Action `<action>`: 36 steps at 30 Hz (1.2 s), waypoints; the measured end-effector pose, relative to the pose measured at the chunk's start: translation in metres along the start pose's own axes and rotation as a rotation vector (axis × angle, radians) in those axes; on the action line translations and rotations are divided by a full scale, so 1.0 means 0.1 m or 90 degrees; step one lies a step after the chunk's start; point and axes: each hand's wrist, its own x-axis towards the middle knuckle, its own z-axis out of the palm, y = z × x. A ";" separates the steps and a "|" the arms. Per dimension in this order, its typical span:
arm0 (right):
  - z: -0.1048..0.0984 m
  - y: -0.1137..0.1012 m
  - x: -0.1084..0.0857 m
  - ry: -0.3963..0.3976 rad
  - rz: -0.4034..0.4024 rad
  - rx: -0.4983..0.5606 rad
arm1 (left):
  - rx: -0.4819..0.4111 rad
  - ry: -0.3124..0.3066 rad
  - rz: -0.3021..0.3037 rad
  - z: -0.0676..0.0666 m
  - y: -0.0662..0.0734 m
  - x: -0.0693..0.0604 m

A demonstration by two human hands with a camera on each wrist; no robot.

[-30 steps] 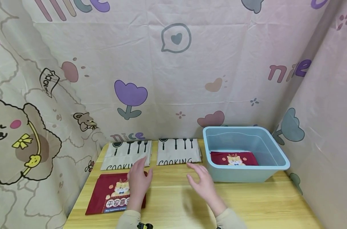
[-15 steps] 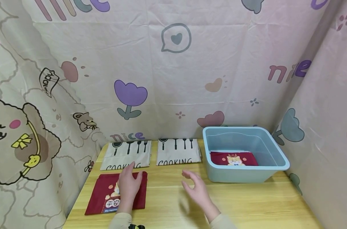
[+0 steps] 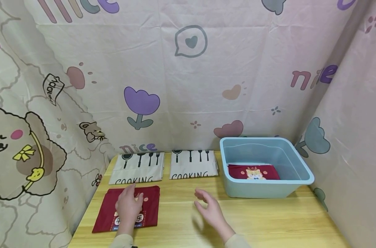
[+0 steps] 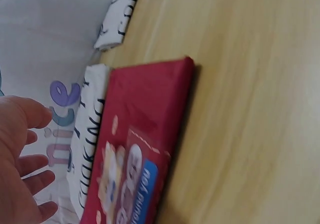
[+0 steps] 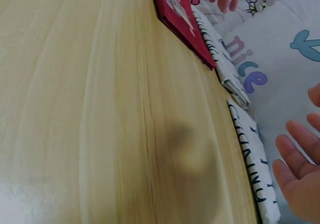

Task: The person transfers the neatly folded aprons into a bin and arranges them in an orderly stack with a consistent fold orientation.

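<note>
My left hand (image 3: 129, 206) hovers over a folded red cloth (image 3: 150, 206) with a cartoon animal and lettering, which lies at the table's left. Its fingers are loosely bent and hold nothing. In the left wrist view the hand (image 4: 22, 159) shows apart from the red cloth (image 4: 150, 94). My right hand (image 3: 209, 208) is held above the middle of the table, fingers relaxed, with nothing in it. In the right wrist view that hand (image 5: 300, 169) appears at the right edge. Behind the hands lie two folded white cloths printed COOKING, a left one (image 3: 138, 168) and a right one (image 3: 194, 165).
A light blue plastic bin (image 3: 268, 189) stands at the back right of the wooden table (image 3: 268, 220). Inside it lies another folded red cloth (image 3: 237, 171). Patterned curtains (image 3: 188, 86) hang behind the table and along both sides.
My left hand has moved left and a little nearer, over the red cloth. The right hand has also drifted left and nearer. The cloths and the bin stay where they were.
</note>
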 end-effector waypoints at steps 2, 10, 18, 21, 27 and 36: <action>0.02 0.02 0.00 -0.007 0.006 0.011 | 0.006 -0.005 -0.002 0.00 -0.05 -0.01; 0.09 0.03 -0.01 -0.048 0.042 0.055 | 0.059 -0.036 -0.037 -0.05 -0.21 0.00; 0.16 0.05 -0.04 -0.066 0.051 0.072 | 0.080 -0.048 -0.075 -0.12 -0.37 0.01; 0.18 0.05 -0.05 -0.071 0.060 0.081 | 0.084 -0.057 -0.098 -0.13 -0.45 0.02; 0.24 0.03 -0.03 -0.094 0.097 0.118 | 0.092 -0.061 -0.129 -0.20 -0.56 0.08; 0.33 -0.06 -0.03 -0.127 0.139 0.164 | 0.092 -0.098 -0.170 -0.31 -0.67 0.19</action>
